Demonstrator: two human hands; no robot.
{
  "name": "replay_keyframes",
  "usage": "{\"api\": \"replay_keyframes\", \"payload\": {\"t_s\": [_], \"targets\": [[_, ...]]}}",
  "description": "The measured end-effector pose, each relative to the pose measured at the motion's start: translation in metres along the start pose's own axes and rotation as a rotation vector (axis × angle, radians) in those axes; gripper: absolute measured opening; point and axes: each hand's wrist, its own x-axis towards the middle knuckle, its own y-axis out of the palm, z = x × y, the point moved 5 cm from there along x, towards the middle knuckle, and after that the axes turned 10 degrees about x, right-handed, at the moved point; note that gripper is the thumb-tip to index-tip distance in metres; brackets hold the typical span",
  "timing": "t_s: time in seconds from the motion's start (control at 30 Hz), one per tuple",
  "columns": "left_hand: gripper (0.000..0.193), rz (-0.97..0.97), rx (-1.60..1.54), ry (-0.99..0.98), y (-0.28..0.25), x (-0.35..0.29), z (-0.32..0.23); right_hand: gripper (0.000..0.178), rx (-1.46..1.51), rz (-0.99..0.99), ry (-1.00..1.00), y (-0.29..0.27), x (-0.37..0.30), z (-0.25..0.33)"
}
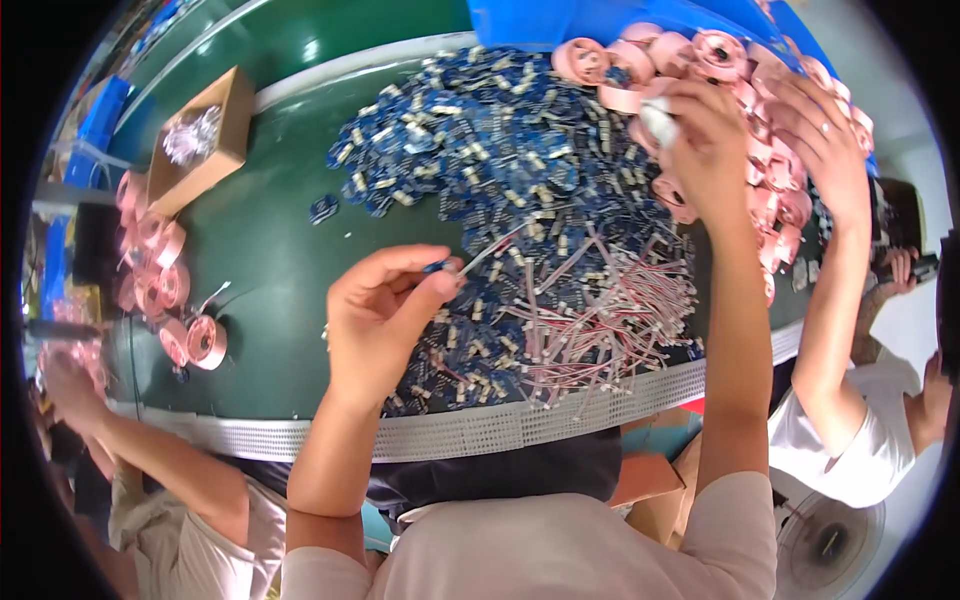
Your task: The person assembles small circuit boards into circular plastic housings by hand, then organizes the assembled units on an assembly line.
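My left hand pinches a small blue circuit board between thumb and fingers, and a thin white-and-red cable sticks out from it to the upper right. Reached out to the far right, my right hand is closed on a crumpled-looking white piece whose kind I cannot make out. It is beside pink round housings heaped at the back right. Between my hands spreads a big pile of blue circuit boards. Loose white-and-red cables lie on its near right part.
A cardboard box with small pale parts stands at the far left, with more pink housings nearer. Blue bins line the back. Co-workers' hands are close on the right and at the left rim. A white perforated strip edges the green table.
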Motion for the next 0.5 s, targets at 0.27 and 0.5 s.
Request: {"api": "replay_keyframes", "payload": {"t_s": [0.27,0.5], "targets": [[0.019,-0.005,-0.003,-0.056,-0.002,-0.002,0.001,0.016,1.054,0.259,0.611,0.074,-0.052,0.091],[0.016,0.009,0.071,0.052,-0.001,-0.001,-0.002,0.023,0.203,0.240,-0.086,0.082,-0.044,0.133]]}}
